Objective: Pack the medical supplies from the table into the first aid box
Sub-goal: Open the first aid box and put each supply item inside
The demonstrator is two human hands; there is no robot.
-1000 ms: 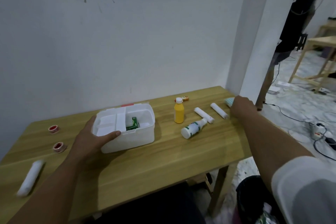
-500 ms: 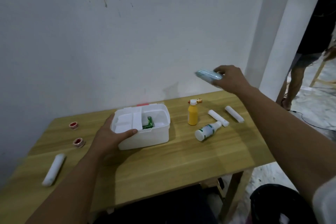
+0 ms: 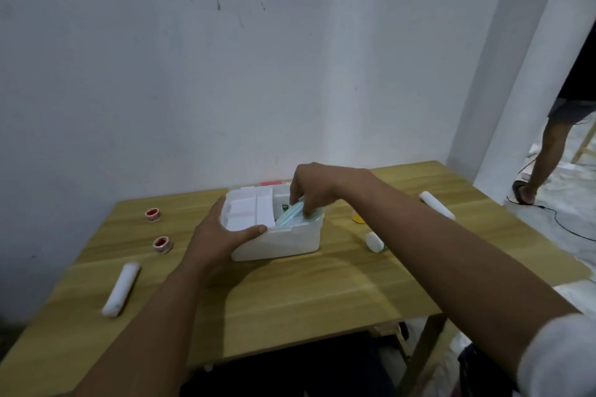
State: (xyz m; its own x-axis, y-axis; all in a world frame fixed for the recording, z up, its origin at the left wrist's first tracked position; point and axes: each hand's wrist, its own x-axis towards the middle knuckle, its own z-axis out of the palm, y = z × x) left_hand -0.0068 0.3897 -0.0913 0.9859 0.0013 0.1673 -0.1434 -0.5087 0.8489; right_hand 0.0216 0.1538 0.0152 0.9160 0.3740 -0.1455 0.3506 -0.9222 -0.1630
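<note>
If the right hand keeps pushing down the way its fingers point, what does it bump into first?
Probably the green packet in the box, under the masks the right hand holds. Depth is hard to judge.

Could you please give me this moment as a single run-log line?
left hand: steadying white plastic first aid box | right hand: lowering pale blue mask pack into box | step: placing

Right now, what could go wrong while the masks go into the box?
1. The masks stick up over the box rim under the right hand; they may spring out or block the lid later.
2. The right forearm crosses above the yellow bottle and white bottle; pulling back low could knock them.
3. Only the left hand steadies the box; a hard push might slide it.
</note>
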